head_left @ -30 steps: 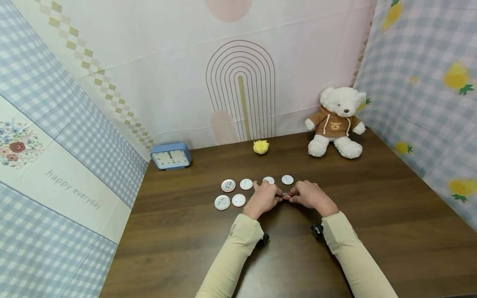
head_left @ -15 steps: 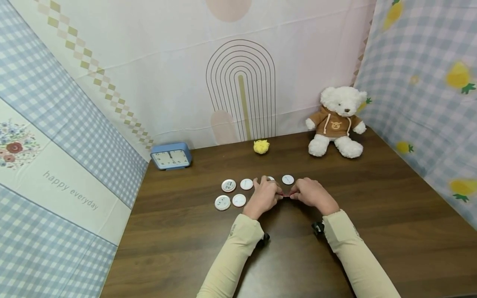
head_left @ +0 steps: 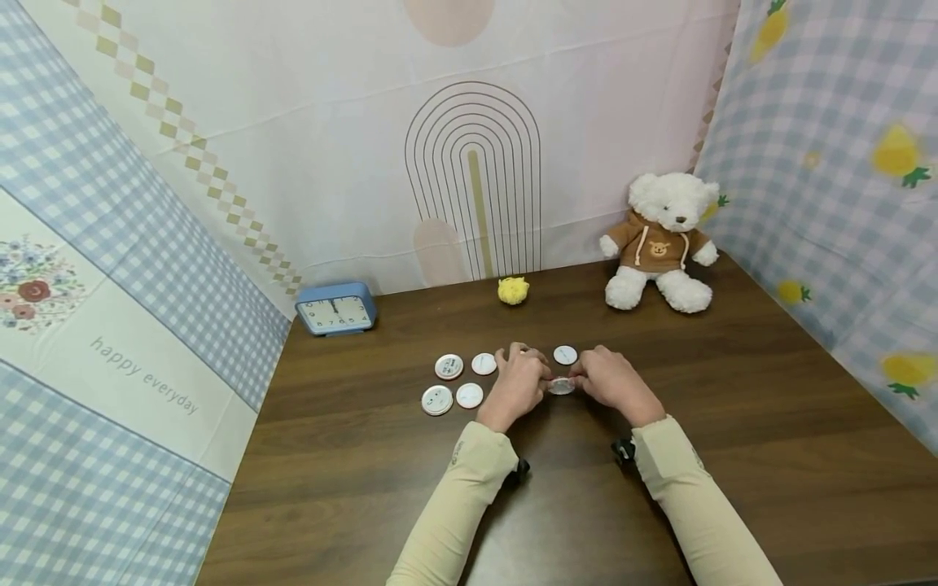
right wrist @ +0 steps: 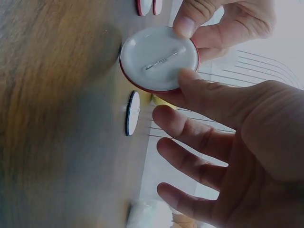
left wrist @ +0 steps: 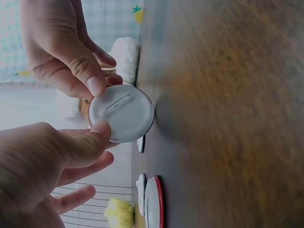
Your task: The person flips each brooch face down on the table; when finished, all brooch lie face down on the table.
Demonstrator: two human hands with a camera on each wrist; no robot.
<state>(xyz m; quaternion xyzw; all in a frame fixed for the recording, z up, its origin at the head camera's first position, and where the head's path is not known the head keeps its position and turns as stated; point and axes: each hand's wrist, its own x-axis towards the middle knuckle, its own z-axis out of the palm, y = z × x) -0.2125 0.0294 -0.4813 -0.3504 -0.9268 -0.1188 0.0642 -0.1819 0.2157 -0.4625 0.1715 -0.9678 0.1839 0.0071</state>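
Between both hands is a round pin-back button badge (head_left: 562, 387), pinched by its rim. Its white back with the metal pin faces the wrists, and a red edge shows on the badge (right wrist: 156, 57) in the right wrist view. My left hand (head_left: 519, 387) pinches one side with thumb and forefinger; my right hand (head_left: 611, 384) pinches the other. The right hand's remaining fingers (right wrist: 192, 168) are spread loosely. In the left wrist view the badge (left wrist: 126, 116) is tilted up, close over the table. Its front is hidden.
Left of the hands lie several badges, among them a large badge (head_left: 437, 400) and a smaller badge (head_left: 484, 364). Another badge (head_left: 565, 355) lies just beyond the hands. Farther back are a blue clock (head_left: 336, 309), a yellow ball (head_left: 513, 290) and a white teddy bear (head_left: 663, 244).
The badge has been turned in the fingers: red showed first, then it was nearly edge-on, and now its white back faces the head view. Both hands stay in about the same place.
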